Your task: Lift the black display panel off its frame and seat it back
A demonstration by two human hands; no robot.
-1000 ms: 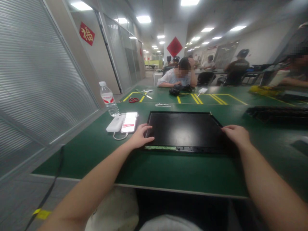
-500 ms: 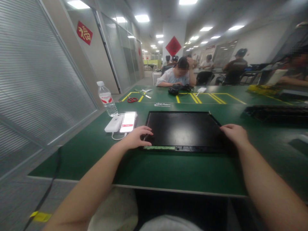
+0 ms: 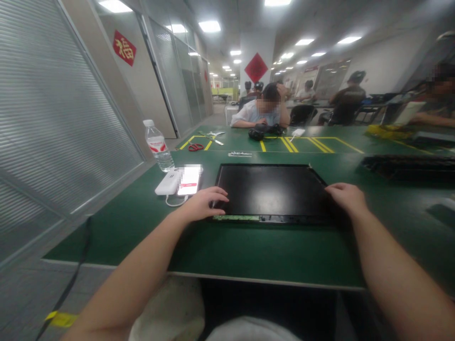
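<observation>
Surface (image 3: 270, 255), dark green and broad, spreads beneath both hands. On it, between the left hand (image 3: 206, 203) and the right hand (image 3: 344, 196), lies a black display panel (image 3: 263, 189), seemingly flat, with its glossy face up. It looks stiff and thin for its breadth, moderately light yet awkward across its width; the smooth face is probably slippery and easily marked or cracked by pressure, so the firmest hold should be the frame at its two side edges, clear of the exposed green strip (image 3: 240, 218) along the near edge, just beside the left hand. That hand is spread, thumb well apart from the fingers, with the tips at the panel's left border near its near corner. The right hand is narrower, its fingers drawn together against the right edge; the thumb is not clear enough to tell whether it pinches the rim. Past the left hand, on its outer side, stands a clear bottle (image 3: 158, 147) with a white cap. Nearer that hand lie a white power bank (image 3: 167, 183) and a lit phone (image 3: 189, 184); farther beyond it are red-handled scissors (image 3: 195, 147), and just beside its wrist loops a thin white cable (image 3: 173, 205).
</observation>
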